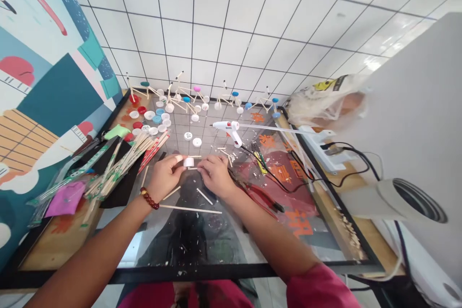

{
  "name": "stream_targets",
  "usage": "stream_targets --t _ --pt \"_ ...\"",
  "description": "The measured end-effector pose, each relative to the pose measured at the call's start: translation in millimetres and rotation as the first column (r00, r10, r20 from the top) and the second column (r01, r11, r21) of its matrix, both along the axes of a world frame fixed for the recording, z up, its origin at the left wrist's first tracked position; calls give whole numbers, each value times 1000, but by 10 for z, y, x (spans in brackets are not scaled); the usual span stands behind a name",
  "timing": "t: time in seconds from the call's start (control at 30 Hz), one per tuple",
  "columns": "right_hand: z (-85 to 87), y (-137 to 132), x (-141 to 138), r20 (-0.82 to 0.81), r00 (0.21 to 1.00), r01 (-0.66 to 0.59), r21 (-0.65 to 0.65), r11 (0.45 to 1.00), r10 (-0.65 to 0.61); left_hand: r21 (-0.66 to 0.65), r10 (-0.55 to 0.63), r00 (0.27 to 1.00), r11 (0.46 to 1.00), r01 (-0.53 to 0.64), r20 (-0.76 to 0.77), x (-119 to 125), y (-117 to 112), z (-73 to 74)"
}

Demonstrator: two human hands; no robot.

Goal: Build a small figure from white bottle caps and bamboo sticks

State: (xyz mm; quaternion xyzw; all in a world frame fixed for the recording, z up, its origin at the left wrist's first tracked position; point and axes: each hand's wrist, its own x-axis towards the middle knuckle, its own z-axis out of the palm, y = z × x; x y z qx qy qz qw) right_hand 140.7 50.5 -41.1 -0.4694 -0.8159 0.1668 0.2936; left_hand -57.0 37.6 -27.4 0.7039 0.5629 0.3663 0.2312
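Observation:
My left hand (165,176) and my right hand (215,173) meet over the middle of a glass-topped table (202,245). Between their fingertips sits a small white bottle cap (188,161) with thin wooden sticks poking out of it. The left fingers pinch the cap from the left. The right fingers are closed on a stick at the cap's right side. A beaded bracelet (149,198) circles my left wrist. Loose wooden sticks (191,209) lie on the glass just below both hands.
A white glue gun (229,128) lies behind the hands, its cable running right to a power strip (321,150). Stick-and-cap figures (197,98) line the far edge. Loose caps (151,118), packs of chopsticks (119,163), red pliers (262,196) and a plastic bag (325,98) surround the work area.

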Motion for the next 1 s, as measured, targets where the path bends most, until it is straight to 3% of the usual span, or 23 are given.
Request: stream_targets --t 0.4,0.57,1.0 --pt "19 -4 -46 89 996 20 -9 1000 -19 -68 70 996 995 -74 -61 -2 12 22" --pt "12 -5 -59 102 994 34 1 999 -34 -37 80 994 996 -83 -79 -19 16 20" --pt "12 -8 -64 60 998 25 -11 1000 -24 -61 80 994 995 -84 -77 -21 7 14"
